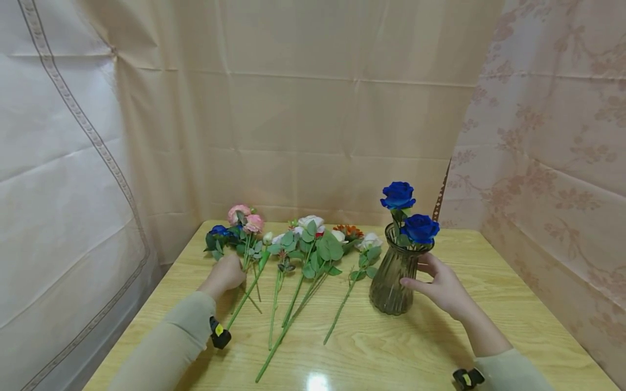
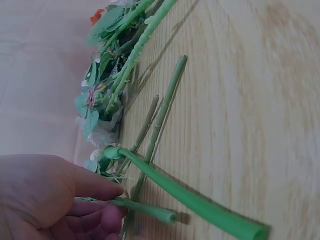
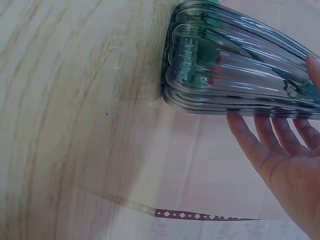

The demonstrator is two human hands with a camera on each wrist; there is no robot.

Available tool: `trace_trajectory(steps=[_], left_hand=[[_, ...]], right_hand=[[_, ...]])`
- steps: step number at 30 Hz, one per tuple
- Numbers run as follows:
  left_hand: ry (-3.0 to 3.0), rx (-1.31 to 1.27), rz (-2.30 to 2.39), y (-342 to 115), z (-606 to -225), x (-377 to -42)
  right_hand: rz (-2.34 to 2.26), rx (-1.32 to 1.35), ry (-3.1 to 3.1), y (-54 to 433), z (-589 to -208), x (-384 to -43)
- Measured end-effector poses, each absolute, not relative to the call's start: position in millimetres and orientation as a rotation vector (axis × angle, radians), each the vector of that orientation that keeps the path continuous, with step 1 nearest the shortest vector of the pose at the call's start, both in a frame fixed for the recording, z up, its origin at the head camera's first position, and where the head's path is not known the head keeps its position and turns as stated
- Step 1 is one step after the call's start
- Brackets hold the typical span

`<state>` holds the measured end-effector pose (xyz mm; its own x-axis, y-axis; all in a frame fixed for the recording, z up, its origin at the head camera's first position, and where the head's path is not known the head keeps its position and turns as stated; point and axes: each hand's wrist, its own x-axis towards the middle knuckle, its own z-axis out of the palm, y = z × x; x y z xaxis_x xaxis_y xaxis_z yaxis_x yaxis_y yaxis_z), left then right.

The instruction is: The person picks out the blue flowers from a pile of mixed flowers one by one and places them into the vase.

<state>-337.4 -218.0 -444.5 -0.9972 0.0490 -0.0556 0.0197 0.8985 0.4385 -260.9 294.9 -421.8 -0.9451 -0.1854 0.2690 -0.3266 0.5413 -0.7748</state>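
Here's the vase (image 1: 393,282), upright right of centre in the head view, with two blue roses (image 1: 420,229) standing up out of its mouth! The right hand (image 1: 440,286) has it from the right side, thumb on the near face, fingers spread along the other, and the right wrist view shows those fingertips touching the ribbed glass. Over to the lower left, the left hand (image 1: 227,276) pinches a green stem (image 2: 147,209) between thumb and fingers; which bloom it carries, I can't tell. A thicker stem (image 2: 195,202) runs just beside it, towards the bottom right of the left wrist view. Pink flowers (image 1: 254,223) lie right above that hand in the head view, blue flowers (image 1: 219,230) to their left. Across the middle come the white flowers (image 1: 311,221), then an orange bloom (image 1: 349,232), and a white rose (image 1: 369,242) near the vase, all lying on the wooden table (image 1: 518,282). Behind hangs a beige curtain (image 1: 342,119), with a floral cloth (image 1: 562,136) filling the upper right and a pale cloth (image 1: 58,141) the left!
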Motion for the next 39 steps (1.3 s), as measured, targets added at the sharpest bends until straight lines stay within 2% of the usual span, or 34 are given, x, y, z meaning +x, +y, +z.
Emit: trace_trajectory(steps=[15, 39], left_hand=[[2.9, -0.031, 0.813, -216, -442, -339], [2.998, 0.14, 1.008, -212, -423, -331]], right_hand=[[1.358, 0.435, -2.622, 295, -422, -262], [1.35, 0.439, -2.616, 295, -422, -261]])
